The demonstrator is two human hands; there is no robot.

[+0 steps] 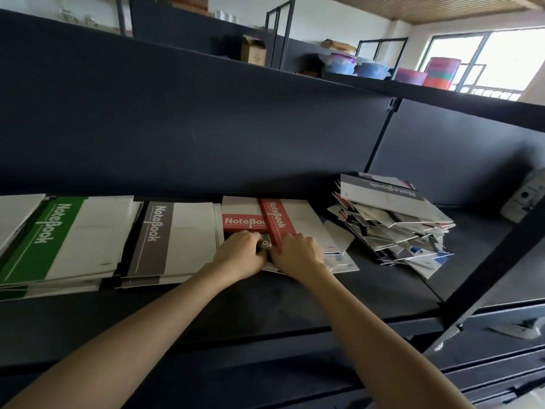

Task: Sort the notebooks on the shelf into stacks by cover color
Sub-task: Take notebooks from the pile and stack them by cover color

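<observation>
**Red stack in hand, mixed pile unsorted**

On the dark shelf (265, 302), the green stack (53, 240) lies at the left with the grey stack (153, 240) just beside it. The red stack (278, 222) is next, its top notebook turned crosswise to the one beneath. Left hand (240, 253) and right hand (298, 252) both grip its near edge with curled fingers. The mixed pile (392, 225) sits to the right, apart.
</observation>
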